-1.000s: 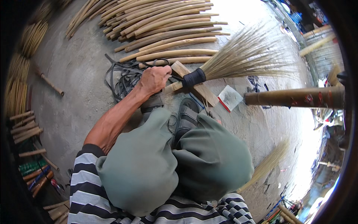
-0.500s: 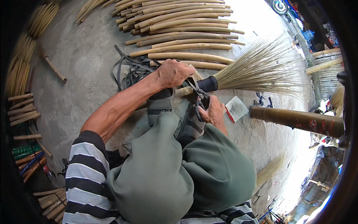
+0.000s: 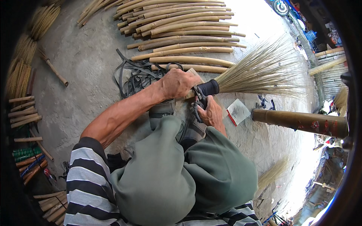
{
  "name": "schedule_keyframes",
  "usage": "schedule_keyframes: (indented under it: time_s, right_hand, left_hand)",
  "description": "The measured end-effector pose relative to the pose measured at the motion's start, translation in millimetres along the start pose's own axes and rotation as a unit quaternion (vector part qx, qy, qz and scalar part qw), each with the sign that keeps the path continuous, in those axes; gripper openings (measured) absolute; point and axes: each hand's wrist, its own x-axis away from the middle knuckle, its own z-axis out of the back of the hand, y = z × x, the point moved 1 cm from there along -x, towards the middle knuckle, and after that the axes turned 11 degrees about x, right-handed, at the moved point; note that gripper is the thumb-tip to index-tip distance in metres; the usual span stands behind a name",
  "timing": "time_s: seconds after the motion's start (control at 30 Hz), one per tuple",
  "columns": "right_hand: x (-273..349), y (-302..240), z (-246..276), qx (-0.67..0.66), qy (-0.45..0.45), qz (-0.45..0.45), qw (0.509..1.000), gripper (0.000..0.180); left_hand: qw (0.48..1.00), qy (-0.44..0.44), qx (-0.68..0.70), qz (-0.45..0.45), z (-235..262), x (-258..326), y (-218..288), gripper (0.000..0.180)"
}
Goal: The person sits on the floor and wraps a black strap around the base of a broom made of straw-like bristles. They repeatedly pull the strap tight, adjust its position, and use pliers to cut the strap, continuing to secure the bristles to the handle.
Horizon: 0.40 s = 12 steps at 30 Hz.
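A broom lies across in front of me, its pale bristles (image 3: pixel 264 71) fanned out to the right. A black band (image 3: pixel 208 87) wraps its neck where the bristles meet the handle. My right hand (image 3: pixel 212 113) holds scissors (image 3: pixel 200 101) with dark wrapped grips, their blades up against the broom beside the band. Closed just left of the band, my left hand (image 3: pixel 181 83) is over the handle; what its fingers pinch is hidden. A tangle of dark flat strips (image 3: pixel 137 75) lies beside my left wrist.
Rows of bamboo poles (image 3: pixel 184 28) lie beyond my hands. A thick bamboo post (image 3: pixel 301 121) juts in at the right, near a small red-edged sheet (image 3: pixel 238 112). Bristle bundles (image 3: pixel 20 79) and short sticks (image 3: pixel 24 111) line the left side. Another bristle bunch (image 3: pixel 273 173) lies lower right.
My left hand has lowered slightly toward the scissors. The scissors have turned and shifted a little left, and their blades, spread before, now look closer together.
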Motion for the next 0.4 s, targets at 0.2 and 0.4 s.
schedule_keyframes:
  time_s: [0.2, 0.4]
  right_hand:
    - [34.6, 4.7, 1.5, -0.018, 0.004, -0.048, 0.999, 0.05]
    - [160.4, 57.1, -5.4, 0.009, 0.091, -0.085, 0.992, 0.046]
  left_hand:
    - [0.998, 0.027, 0.051, 0.026, 12.3, -1.2, 34.1, 0.008]
    - [0.945, -0.305, -0.066, 0.101, -5.2, 11.7, 60.2, 0.019]
